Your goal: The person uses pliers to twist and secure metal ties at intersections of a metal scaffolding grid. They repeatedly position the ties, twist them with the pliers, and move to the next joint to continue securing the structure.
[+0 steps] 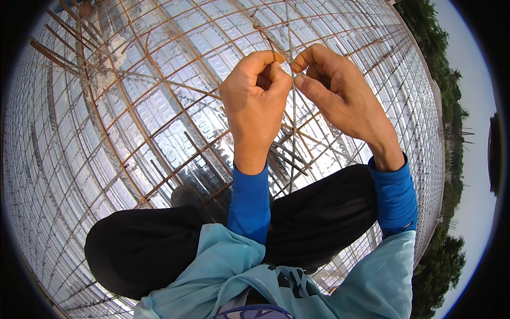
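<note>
My left hand [254,90] is closed in a pinch, thumb against forefinger, on a thin rusty wire [264,38]. The wire runs up from the fingertips toward the bars beyond. Close on its right, my right hand [342,90] has its fingers curled and its thumb and forefinger brought together. Whatever lies in that pinch is too small to make out. Both hands are raised over a grid of rusty reinforcing bars [183,110]. A straight grey bar [292,125] passes below, between the two hands.
Under the grid lies shiny ribbed metal decking [159,109]. Several thick bar ends [56,56] stick out at the upper left. Short loose bars [289,158] lie below my hands, near my dark boot [188,198]. Trees [451,103] stand beyond the deck's right edge.
</note>
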